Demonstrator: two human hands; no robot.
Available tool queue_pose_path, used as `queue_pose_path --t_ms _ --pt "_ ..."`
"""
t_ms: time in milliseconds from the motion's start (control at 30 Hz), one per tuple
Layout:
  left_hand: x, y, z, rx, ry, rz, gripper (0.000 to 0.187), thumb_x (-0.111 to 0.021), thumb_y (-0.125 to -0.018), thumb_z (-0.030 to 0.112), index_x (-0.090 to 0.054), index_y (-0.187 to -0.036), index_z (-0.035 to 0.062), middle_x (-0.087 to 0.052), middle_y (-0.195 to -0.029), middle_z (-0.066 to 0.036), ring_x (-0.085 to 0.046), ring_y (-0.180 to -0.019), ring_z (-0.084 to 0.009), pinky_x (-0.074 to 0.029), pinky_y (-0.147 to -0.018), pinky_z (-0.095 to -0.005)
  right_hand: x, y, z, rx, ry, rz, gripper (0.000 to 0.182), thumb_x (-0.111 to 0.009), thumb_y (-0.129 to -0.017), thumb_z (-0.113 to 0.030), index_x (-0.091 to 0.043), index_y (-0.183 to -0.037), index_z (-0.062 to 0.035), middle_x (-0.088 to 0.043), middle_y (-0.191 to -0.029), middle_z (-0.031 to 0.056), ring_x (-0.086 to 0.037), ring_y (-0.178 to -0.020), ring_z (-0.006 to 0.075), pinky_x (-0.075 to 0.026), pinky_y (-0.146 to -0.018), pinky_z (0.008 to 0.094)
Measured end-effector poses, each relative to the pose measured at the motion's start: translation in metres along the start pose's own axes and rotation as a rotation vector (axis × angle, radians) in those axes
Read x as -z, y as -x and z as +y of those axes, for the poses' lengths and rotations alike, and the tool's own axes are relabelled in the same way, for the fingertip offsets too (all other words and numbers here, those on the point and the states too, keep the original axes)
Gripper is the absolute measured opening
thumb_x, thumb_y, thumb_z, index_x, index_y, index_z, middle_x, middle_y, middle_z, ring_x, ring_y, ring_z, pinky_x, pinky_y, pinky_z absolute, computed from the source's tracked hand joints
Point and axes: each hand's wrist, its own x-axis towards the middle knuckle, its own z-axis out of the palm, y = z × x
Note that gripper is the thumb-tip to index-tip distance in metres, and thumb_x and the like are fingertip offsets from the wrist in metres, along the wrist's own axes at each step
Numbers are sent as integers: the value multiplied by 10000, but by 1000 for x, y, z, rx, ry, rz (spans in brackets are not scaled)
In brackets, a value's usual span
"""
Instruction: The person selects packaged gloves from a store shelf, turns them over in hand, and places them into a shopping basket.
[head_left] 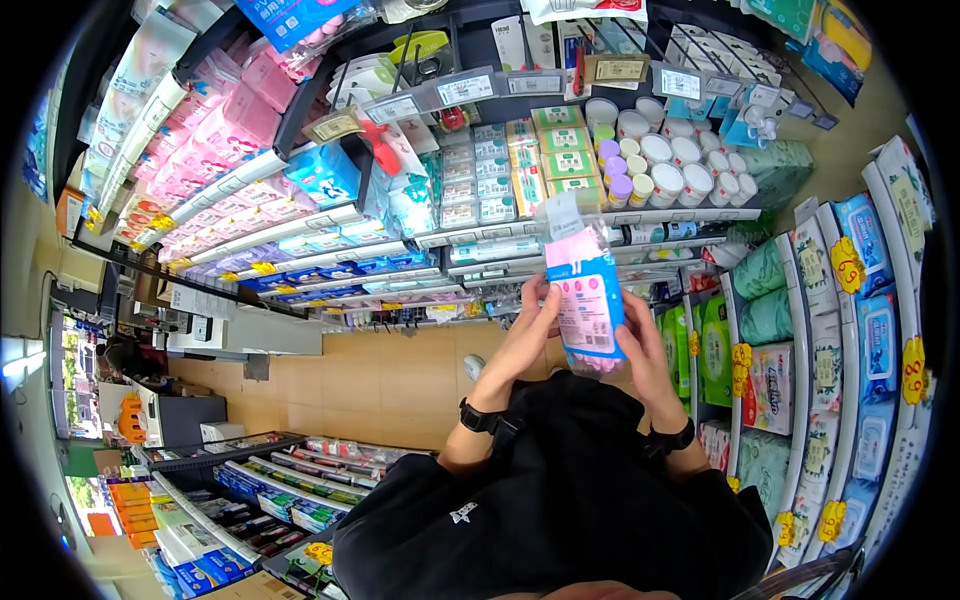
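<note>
Both grips clamped on one clear plastic packet (pixel 585 290), held upright in front of our chest, above the black bag (pixel 560 490) that hangs near us. Our left hand (pixel 530 325) wraps the packet's left edge, fingers on its pink label. Our right hand (pixel 645 350) cups the lower right edge, thumb on the blue part. Packet shows a white header on top, pink and blue print, pink contents at the bottom. Black bands on both wrists. Far behind the packet: shelf (pixel 600 215) with white round tubs (pixel 670 165) and green boxes (pixel 565 150). Right: rack of green and blue wipe packs (pixel 800 340) with yellow price tags (pixel 848 265). Left: pink packs (pixel 215 130) on long shelves, wooden floor (pixel 390 375) between.
</note>
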Motion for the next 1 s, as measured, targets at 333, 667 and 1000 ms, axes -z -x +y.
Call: queue_pose_path --t_ms 333,667,1000 --pt "12 8 13 -134 -26 171 671 -388 -1051 490 -364 -1486 -21 -562 -1335 -145 -565 -1168 -214 -451 -983 -347 23 -4 12 -38 63 143 412 -558 -986 -80 -465 -1379 2 -567 -1271 93 -529 -1146 150 -406 -1005 296" --pt "12 12 18 -250 11 188 491 -448 -1058 367 -531 -1389 14 -633 -1243 -63 -597 -1010 -98 -462 -923 -297 27 -4 8 -46 43 138 404 -557 -958 -35 -480 -1347 45 -602 -1214 90 -568 -1100 143 -435 -971 286" --pt "12 12 20 -282 56 151 401 -557 -1020 206 -552 -1374 18 -677 -1172 -52 -619 -980 -95 -494 -863 -259 25 -4 -1 -16 56 156 416 -547 -952 -17 -461 -1356 35 -620 -1182 99 -583 -1069 139 -447 -951 280"
